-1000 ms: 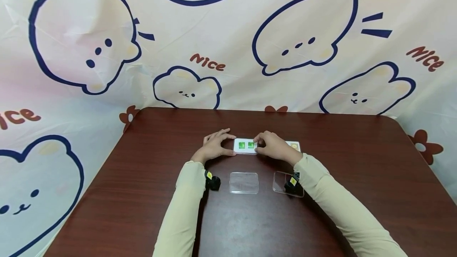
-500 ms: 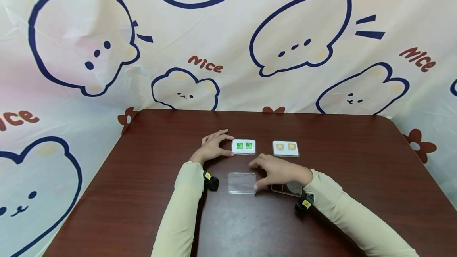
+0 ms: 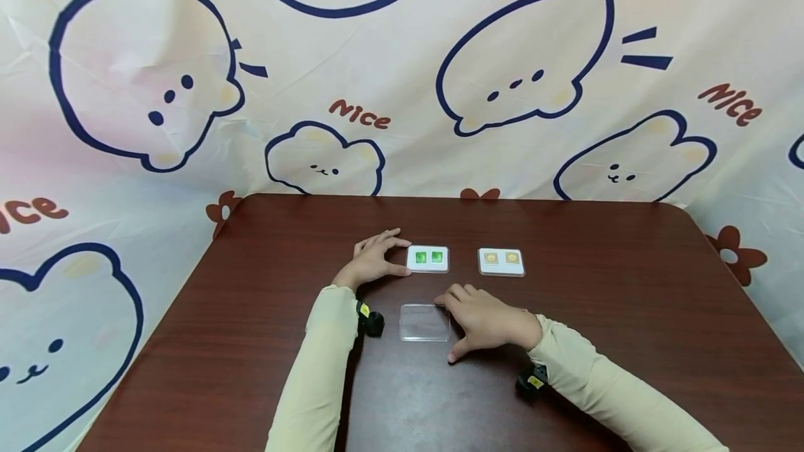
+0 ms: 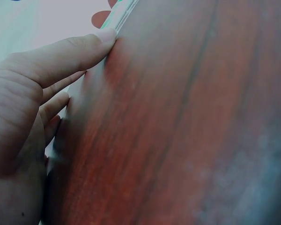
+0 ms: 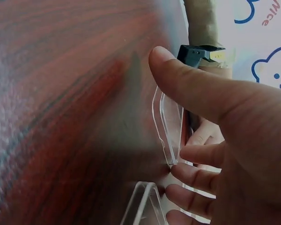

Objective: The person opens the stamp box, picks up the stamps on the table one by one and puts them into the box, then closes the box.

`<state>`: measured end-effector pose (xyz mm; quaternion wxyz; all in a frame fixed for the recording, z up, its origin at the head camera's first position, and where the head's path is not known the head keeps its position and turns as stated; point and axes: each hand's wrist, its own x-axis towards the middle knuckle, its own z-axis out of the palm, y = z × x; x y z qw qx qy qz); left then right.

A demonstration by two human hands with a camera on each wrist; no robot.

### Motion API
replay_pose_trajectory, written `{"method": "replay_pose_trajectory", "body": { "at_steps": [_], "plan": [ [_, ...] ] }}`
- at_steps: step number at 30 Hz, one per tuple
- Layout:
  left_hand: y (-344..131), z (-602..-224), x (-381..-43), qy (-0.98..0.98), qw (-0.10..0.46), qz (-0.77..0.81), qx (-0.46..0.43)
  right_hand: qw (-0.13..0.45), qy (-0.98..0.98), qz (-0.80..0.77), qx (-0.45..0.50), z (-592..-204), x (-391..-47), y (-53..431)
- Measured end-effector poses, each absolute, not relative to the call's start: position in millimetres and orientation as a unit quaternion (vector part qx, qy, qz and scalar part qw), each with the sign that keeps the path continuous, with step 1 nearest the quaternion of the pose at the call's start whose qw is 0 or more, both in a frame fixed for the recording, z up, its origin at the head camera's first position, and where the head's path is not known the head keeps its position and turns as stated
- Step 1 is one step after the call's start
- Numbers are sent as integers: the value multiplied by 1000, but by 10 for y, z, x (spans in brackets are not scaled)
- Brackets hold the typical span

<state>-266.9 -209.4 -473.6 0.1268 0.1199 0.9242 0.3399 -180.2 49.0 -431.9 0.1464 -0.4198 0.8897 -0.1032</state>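
Note:
In the head view my left hand (image 3: 372,261) has its thumb and index finger at the left corners of a flat clear case (image 3: 428,259) with a white insert and two green squares. The left wrist view shows the straight thumb (image 4: 79,54) right at the case's edge. My right hand (image 3: 486,319) is spread low over the table, thumb apart from the fingers, nothing in its grasp. Just left of it lies a clear plastic lid (image 3: 424,324). A second clear lid (image 5: 143,204) sits under this hand, hidden in the head view.
Another white-insert case (image 3: 501,262) with two yellowish round pieces lies right of the green one. The dark wooden table (image 3: 603,298) reaches back to a printed cloth (image 3: 414,68). Both wrists carry black cameras.
My right hand has left the green-square case and come back toward me, over the right-hand lid. That uncovered the yellowish case. The left hand stays at the green case.

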Motion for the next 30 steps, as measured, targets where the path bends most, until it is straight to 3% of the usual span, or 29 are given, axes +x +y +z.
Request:
{"method": "replay_pose_trajectory", "body": {
  "at_steps": [14, 30],
  "plan": [
    [-2077, -4697, -2642, 925, 129, 339, 114, 118, 916, -107, -369, -4428, -1776, 387],
    [-2087, -4703, -2638, 922, 133, 345, 116, 141, 912, -158, -352, -4415, -1829, 395]
  ]
}}
